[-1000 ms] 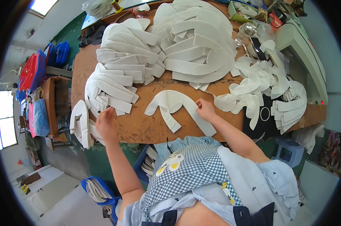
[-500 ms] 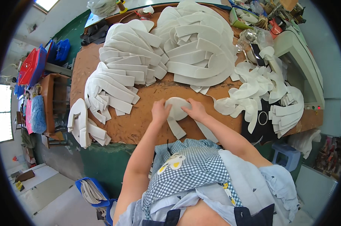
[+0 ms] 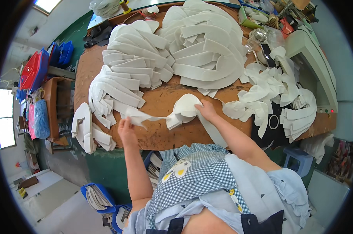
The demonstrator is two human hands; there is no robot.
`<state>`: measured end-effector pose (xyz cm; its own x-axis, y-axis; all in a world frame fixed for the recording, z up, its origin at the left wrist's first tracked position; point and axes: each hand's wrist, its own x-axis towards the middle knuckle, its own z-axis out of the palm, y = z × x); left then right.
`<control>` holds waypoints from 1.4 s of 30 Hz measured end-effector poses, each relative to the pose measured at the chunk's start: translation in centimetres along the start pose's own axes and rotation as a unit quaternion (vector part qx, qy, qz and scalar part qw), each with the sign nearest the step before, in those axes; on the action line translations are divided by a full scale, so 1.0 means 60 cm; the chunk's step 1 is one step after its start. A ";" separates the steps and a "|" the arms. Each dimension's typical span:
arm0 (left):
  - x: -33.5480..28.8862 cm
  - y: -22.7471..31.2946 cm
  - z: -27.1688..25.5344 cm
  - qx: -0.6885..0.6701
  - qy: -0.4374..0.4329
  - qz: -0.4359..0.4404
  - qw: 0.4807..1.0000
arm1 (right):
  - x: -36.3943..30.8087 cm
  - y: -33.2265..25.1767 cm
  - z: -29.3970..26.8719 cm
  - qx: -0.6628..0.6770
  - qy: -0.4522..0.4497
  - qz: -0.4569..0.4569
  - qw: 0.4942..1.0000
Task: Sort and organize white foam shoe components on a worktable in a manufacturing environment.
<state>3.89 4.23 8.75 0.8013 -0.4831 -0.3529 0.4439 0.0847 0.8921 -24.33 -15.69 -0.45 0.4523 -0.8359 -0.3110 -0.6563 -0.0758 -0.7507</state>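
Observation:
My right hand (image 3: 207, 110) pinches the edge of a curved white padded piece (image 3: 188, 102) at the middle of the table's near side. To the left, my left hand (image 3: 127, 131) is closed on a thin white strip (image 3: 155, 118). The strip is pulled taut sideways from the curved piece and looks twisted and slightly blurred. One leg of a white piece (image 3: 214, 133) hangs below my right wrist toward the near edge. Whether it belongs to the held piece I cannot tell.
Fanned stacks of white U-shaped pieces (image 3: 139, 54) and a large heap (image 3: 207, 46) cover the brown table's far side. Thin loose white pieces (image 3: 262, 87) lie at right beside a beige machine (image 3: 315, 66). A smaller stack (image 3: 83, 124) sits at the left edge.
My left hand has moved left and nearer, drawing the thin strip out from the curved piece. My right hand has shifted slightly right, still gripping the piece, which has turned.

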 end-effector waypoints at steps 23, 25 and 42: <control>-0.047 -0.227 0.137 0.341 -0.340 0.003 0.876 | -0.054 -0.009 -0.058 0.243 -0.114 0.033 0.963; -0.054 -0.198 0.137 0.340 -0.334 0.007 0.879 | -0.045 0.047 -0.051 0.256 -0.119 0.111 0.953; 0.346 0.199 -0.133 0.679 0.265 0.248 0.637 | -0.080 0.002 -0.047 0.044 -0.267 -0.073 0.960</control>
<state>29.03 2.16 9.82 0.8906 -0.2972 0.3444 -0.3856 -0.8948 0.2249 -28.26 -13.21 2.61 0.7963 -0.4205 -0.4349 -0.5190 -0.1055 -0.8482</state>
